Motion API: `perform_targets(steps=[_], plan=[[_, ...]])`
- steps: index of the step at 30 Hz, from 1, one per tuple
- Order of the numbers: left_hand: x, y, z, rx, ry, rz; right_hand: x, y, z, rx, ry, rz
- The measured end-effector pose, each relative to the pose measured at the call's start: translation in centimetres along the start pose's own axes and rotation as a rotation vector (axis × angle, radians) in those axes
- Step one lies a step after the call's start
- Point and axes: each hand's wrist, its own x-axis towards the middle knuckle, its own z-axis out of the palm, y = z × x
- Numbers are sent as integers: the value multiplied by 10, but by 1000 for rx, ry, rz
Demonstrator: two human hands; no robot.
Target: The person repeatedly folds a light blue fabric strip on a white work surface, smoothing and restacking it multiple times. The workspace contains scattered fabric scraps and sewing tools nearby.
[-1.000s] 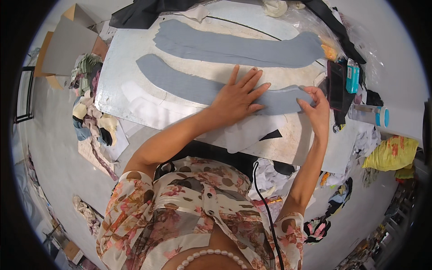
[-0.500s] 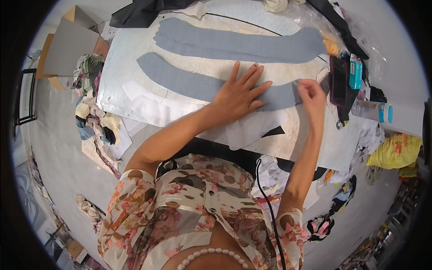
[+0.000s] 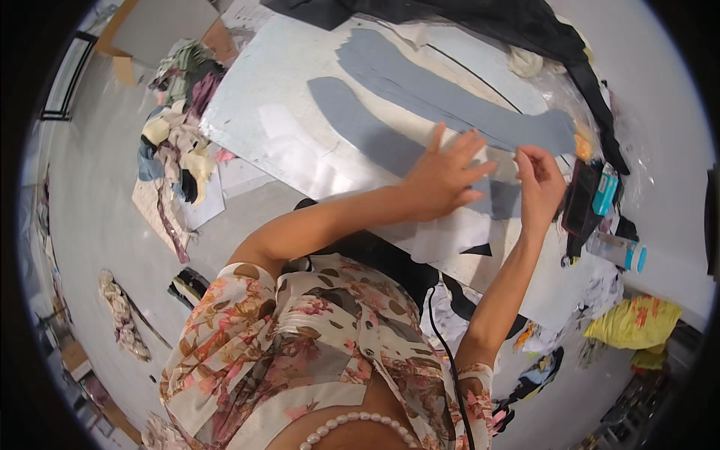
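A curved blue-grey fabric strip (image 3: 364,127) lies across the white tabletop (image 3: 251,94). Over its right half is my left hand (image 3: 450,176), fingers spread, holding nothing; whether it touches the cloth I cannot tell. The strip's right end (image 3: 505,199) shows between my hands. My right hand (image 3: 541,184) is closed in a pinch by the lower edge of the farther blue-grey fabric pieces (image 3: 457,101); what its fingertips hold, if anything, is too small to make out. Thin white fabric pieces (image 3: 300,146) lie nearer me, partly under my left forearm.
Black cloth (image 3: 480,16) runs along the far edge. A dark phone (image 3: 580,199), a teal box (image 3: 604,191) and a clear jar with a blue lid (image 3: 619,251) are at the right. Fabric scraps (image 3: 176,139) pile up left of the table; a yellow bag (image 3: 634,322) is lower right.
The view has turned, so the table appears tilted. My right hand has left the near strip's right end and come to the farther pieces' edge. My left hand's fingers appear slightly raised.
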Motion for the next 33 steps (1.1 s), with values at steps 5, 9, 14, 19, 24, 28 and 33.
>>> perform_targets(steps=[5,9,14,19,24,28,33], plan=[[-63,-78,-73,48,225,-298,13,-32,69,-52,-251,-16],[-121,-114,-121,-23,478,-479,-17,-47,97,-132,-475,-23],[-180,-120,-131,-2,625,-626,-71,-53,123,-210,-647,-137],[-193,-112,-124,-12,658,-659,-93,-43,175,-274,-628,-283],[-193,-108,-123,140,499,-601,-95,-43,212,-420,-551,-393],[-191,-115,-120,267,332,-559,-93,-40,232,-528,-514,-525],[-193,-116,-117,261,302,-600,-94,-28,237,-484,-476,-635]])
